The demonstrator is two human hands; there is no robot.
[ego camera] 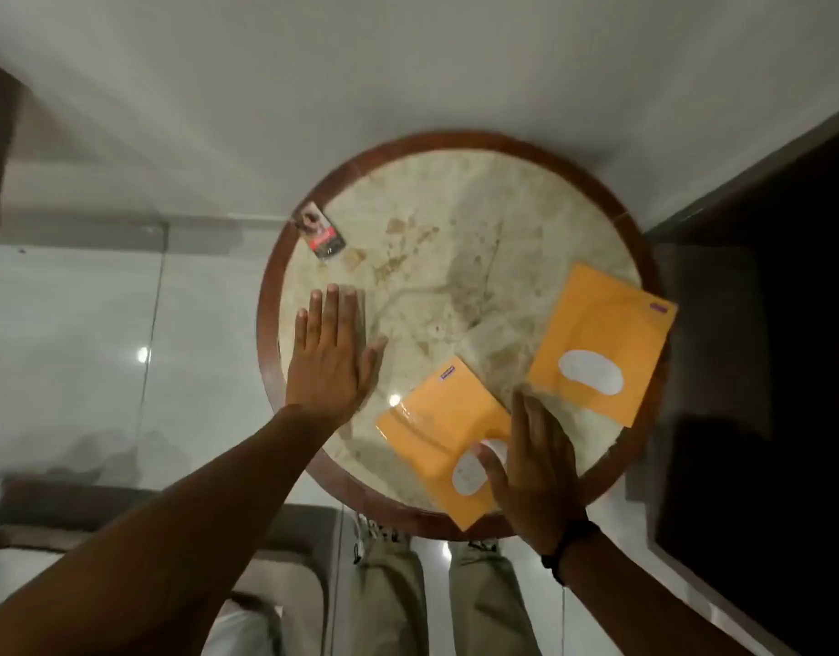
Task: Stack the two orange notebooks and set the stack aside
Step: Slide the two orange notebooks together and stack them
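Lying apart, two orange notebooks [443, 430] [602, 343] show white oval labels.

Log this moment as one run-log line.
notebooks: near notebook, far notebook apart, unstacked | left hand: open, empty | right hand: open, by near notebook

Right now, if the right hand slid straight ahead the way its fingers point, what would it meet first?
Probably the larger orange notebook with the white oval label: the right hand has its fingertips just short of that notebook's near edge. Height above the round marble table is unclear.
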